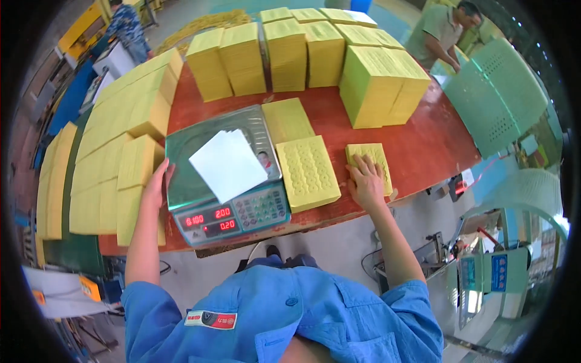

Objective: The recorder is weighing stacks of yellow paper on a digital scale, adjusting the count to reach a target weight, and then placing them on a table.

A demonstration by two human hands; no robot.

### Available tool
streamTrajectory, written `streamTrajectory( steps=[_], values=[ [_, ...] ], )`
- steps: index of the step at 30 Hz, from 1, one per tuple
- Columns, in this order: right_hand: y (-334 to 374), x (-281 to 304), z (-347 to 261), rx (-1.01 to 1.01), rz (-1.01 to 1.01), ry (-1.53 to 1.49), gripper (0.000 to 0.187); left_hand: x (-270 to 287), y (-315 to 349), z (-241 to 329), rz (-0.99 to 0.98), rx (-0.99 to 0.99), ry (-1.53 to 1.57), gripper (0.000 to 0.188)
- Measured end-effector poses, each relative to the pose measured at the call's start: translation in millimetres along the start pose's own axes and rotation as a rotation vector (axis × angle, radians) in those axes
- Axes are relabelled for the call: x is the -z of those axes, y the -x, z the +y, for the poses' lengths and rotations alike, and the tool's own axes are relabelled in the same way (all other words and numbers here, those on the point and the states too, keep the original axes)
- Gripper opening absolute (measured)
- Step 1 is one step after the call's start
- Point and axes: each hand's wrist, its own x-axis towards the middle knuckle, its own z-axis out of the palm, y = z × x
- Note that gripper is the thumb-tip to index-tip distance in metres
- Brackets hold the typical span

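Note:
On the red table in front of me stands a digital scale (228, 216) with lit red figures and a glassy green plate. A few white sheets (225, 163), slightly fanned, lie on its plate. My left hand (156, 186) is at the scale's left edge, between it and a yellow paper stack (138, 162); its fingers look stretched out, holding nothing. My right hand (365, 181) lies with spread fingers on a small yellow stack (374, 151) with an embossed pattern. A larger embossed yellow stack (307, 172) sits between the scale and that hand.
Tall yellow paper stacks (284, 54) line the far side of the red table (423, 145), with more (100, 163) along the left. A green perforated chair back (502, 97) stands at the right. One person (440, 36) works at the far right, another (128, 30) at the far left.

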Motion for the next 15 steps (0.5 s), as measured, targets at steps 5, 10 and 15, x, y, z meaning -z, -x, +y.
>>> streamTrajectory(
  steps=[5,10,15],
  values=[
    [11.0,4.5,50.3,-0.102,0.005,0.081,0.037,-4.4,-21.3,-22.7,-0.211,0.047,0.12,0.052],
    [-12.6,17.0,43.3,-0.187,-0.06,0.103,0.046,-9.9,-14.8,-18.7,-0.16,0.04,0.123,0.053],
    [-79.8,-0.9,-9.7,-0.247,-0.031,-0.954,0.049,-19.6,-6.8,-11.9,-0.167,0.024,0.156,0.06]
  ],
)
